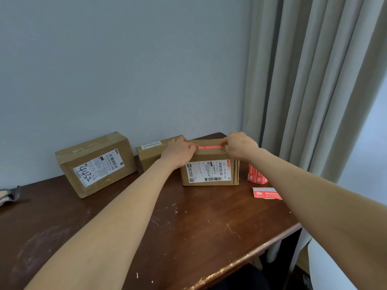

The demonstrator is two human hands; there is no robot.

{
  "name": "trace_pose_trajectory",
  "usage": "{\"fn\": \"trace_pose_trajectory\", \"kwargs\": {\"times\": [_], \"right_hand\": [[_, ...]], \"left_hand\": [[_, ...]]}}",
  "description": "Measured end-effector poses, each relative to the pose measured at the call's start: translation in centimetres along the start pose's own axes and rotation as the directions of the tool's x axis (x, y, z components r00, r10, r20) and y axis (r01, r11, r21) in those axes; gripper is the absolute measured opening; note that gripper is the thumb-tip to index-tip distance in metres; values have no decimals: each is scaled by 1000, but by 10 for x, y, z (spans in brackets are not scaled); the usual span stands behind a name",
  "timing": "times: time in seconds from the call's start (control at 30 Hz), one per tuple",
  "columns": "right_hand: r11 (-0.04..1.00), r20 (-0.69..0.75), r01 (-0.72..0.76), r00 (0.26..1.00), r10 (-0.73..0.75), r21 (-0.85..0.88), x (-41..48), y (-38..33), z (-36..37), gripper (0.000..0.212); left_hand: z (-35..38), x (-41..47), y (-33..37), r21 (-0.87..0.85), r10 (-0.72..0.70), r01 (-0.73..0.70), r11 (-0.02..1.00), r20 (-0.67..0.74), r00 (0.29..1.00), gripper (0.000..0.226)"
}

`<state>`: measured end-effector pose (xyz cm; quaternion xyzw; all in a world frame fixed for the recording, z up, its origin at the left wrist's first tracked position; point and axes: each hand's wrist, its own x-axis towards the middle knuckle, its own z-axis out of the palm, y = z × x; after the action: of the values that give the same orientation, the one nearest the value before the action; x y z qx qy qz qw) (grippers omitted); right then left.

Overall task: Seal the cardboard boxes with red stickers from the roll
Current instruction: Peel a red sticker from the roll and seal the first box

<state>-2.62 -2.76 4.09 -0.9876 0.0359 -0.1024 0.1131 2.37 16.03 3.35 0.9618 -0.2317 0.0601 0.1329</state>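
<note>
Red sticker [210, 147] lying left-right along box [210, 172] top, hands pressing ends

Two bare forearms [134, 206], with bare left hand [178, 153] and right hand [240, 146].

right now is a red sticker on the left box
No, the left box shows only a white label; the red sticker lies on the right box.

Likely a plain room in a home, judging by the furnishings: worn, scratched dark wooden table [188, 237] set in a corner, plain pale blue wall [125, 70] behind the table, long grey curtain [303, 80] hanging at the table's right end, a few labelled cardboard boxes [96, 164] on the table
</note>
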Motion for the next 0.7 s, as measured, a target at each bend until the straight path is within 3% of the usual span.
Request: {"fn": "trace_pose_trajectory", "kwargs": {"times": [0.1,0.3,0.57,0.7], "right_hand": [[999,-23,-9,1000,10,45,-2,1,-2,40],[997,35,-24,999,27,-78,2,-2,5,33],[998,49,-20,999,22,-59,-1,-2,3,33],[999,42,-17,999,15,40,-6,-4,-3,36]], "left_hand": [[-5,0,-1,-52,-6,5,999,-12,1000,43],[-1,-6,9,38,-16,15,999,37,999,44],[0,-7,10,29,-30,29,999,35,999,44],[-2,-8,10,23,-24,23,999,45,999,44]]}}
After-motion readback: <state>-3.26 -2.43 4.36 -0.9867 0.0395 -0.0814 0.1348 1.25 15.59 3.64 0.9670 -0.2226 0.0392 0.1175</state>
